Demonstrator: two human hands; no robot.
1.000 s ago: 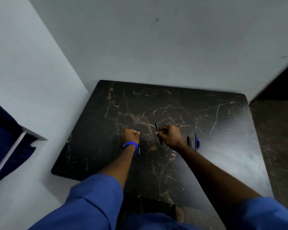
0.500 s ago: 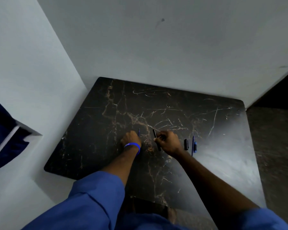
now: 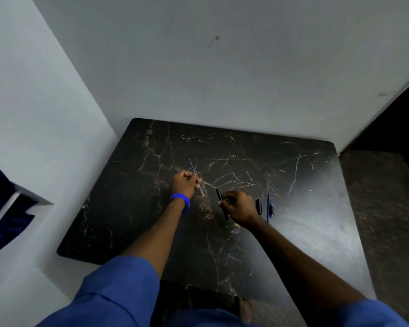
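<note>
- Our left hand (image 3: 184, 185) pinches a thin pale pen refill (image 3: 192, 165) over the black marbled tabletop (image 3: 316, 185).
- Our right hand (image 3: 239, 206), just right, grips a slim black pen barrel (image 3: 219, 194).

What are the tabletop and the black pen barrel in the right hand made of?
The tabletop looks like polished dark marble or marble-look laminate: gold veins, sheen. The pen barrel in the right hand is probably matte black plastic: uniformly dark.
</note>
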